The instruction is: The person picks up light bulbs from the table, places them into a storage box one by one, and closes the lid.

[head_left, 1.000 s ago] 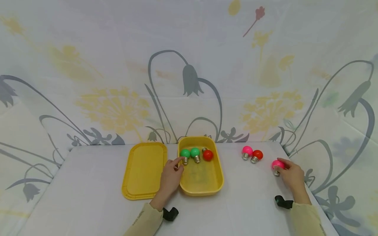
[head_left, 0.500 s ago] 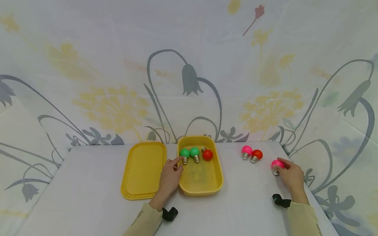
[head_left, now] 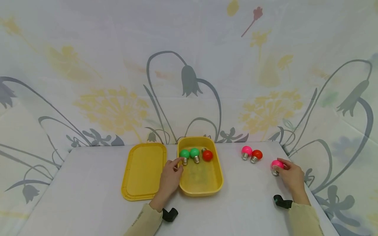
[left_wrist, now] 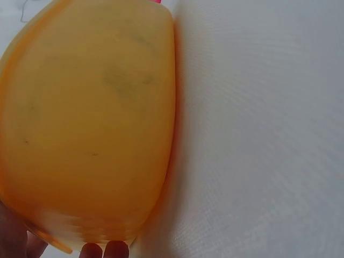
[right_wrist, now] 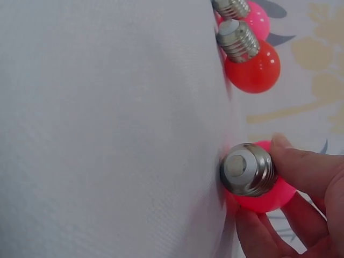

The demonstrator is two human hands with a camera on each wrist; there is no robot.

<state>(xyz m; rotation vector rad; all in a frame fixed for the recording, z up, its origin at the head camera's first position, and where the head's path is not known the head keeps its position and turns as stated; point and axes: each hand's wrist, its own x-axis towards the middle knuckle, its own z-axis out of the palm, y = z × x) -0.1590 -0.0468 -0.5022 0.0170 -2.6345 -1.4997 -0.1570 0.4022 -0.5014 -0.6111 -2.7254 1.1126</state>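
My left hand grips the left wall of a yellow plastic box, its index finger reaching over the rim beside a green light bulb. A second green bulb and a red bulb lie in the same box, toward its far end. On the right, my right hand holds a pink light bulb between thumb and fingers. The bulb's metal screw base faces the right wrist camera, close against the white tablecloth. The left wrist view shows mostly the box's outer wall, with fingertips at its lower edge.
Another pink bulb and a red bulb lie side by side between the box and my right hand. A flat yellow lid rests left of the box. Flower-patterned cloth hangs behind the table.
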